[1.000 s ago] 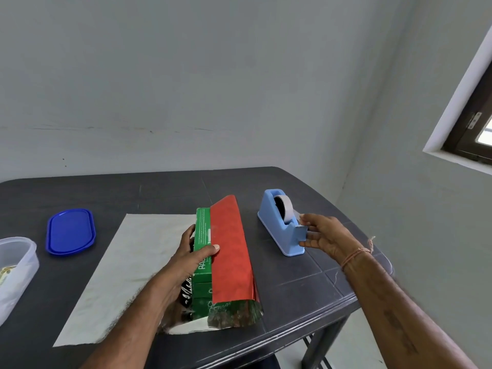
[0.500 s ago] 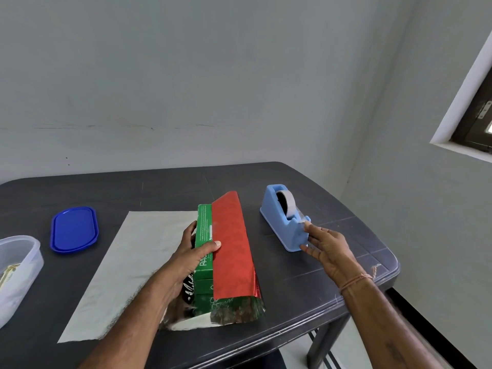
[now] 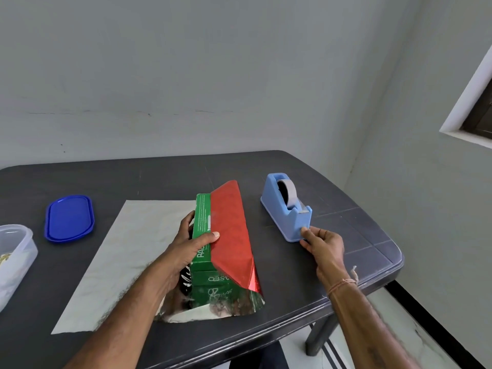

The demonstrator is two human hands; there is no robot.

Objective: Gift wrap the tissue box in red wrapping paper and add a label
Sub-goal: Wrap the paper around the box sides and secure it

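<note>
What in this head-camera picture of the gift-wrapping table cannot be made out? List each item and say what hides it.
1. Tissue box, head view: its right side is under the red wrapping paper, part of its left under the left hand.
2. Clear container: cut off by the left edge; contents too blurred to name.
3. Tape pulled by the right hand at the tape dispenser: too small to confirm.

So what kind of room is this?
Probably a plain room at home, not a shop: bare grey walls, a window at the right, and one dark plastic table used for wrapping, with a tape dispenser on it.
</note>
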